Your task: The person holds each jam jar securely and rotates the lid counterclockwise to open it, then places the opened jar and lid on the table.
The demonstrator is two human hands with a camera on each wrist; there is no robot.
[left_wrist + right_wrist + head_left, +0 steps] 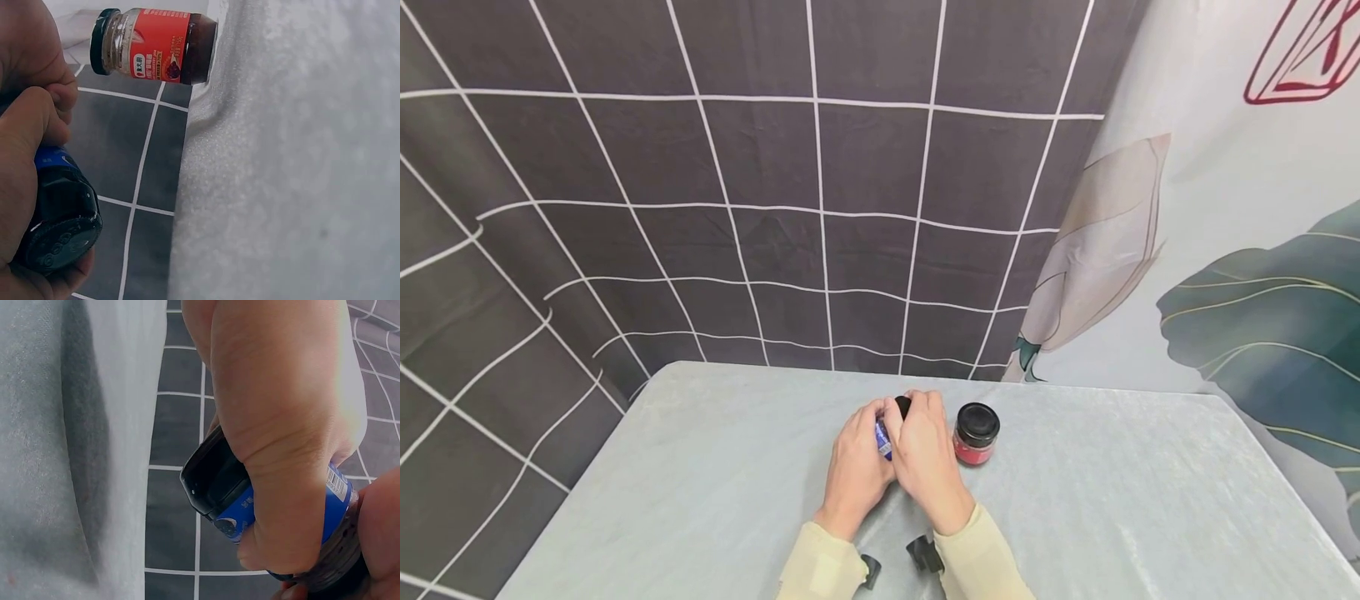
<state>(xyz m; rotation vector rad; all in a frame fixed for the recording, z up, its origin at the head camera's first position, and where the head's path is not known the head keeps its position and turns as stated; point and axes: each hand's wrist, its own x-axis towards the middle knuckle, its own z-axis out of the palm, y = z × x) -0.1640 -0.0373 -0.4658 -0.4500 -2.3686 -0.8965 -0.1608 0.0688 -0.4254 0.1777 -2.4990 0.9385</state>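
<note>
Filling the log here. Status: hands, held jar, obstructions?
Left hand holds blue-labelled jar off table; right hand on lid. Red-labelled jar at right, not blocking.

Wall (767, 158): dark grey, white-gridded — adjoining panel (1217, 192) at right: white, leaf-printed. Tabletop (700, 483): pale grey — rounded far corners.

a screened-off indoor corner, kind of room unclear: dark grid-patterned cloth (760, 158) hangs behind the cloth-covered table (700, 500), leaf-printed cloth (1262, 308) behind its right end.

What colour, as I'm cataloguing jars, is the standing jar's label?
Mostly red label, clearest in left wrist view.
</note>
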